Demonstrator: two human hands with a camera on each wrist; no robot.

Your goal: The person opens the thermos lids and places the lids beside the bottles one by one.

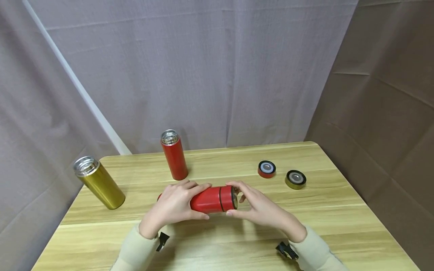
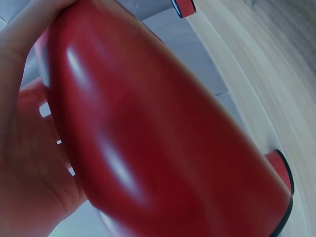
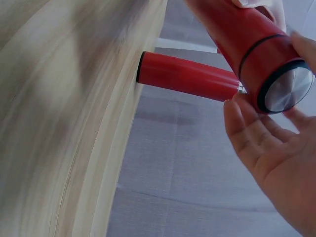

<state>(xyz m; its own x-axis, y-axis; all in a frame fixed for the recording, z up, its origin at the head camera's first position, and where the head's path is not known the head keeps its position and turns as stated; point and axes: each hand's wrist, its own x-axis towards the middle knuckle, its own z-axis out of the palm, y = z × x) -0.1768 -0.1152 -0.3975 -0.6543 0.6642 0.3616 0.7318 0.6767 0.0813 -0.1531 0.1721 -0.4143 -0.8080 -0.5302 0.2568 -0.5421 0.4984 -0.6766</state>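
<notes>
A red thermos (image 1: 207, 201) lies sideways above the table in the head view, its lidded end to the right. My left hand (image 1: 174, 201) grips the body from behind and above, fingers on the far side and thumb on the near side. At the other end my right hand (image 1: 255, 205) pinches the red lid (image 1: 228, 197) between thumb and fingers. The lid's brushed steel top (image 3: 289, 91) faces the right wrist camera, and a black ring marks the seam. In the left wrist view the thermos body (image 2: 148, 123) fills most of the picture.
An uncapped red thermos (image 1: 175, 160) stands behind my left hand, and an uncapped gold thermos (image 1: 103, 184) stands farther left. Back right, a red lid (image 1: 266, 169) and a gold lid (image 1: 295, 179) lie underside up on the wooden table (image 1: 339, 226). Grey curtain (image 1: 190, 75) hangs behind.
</notes>
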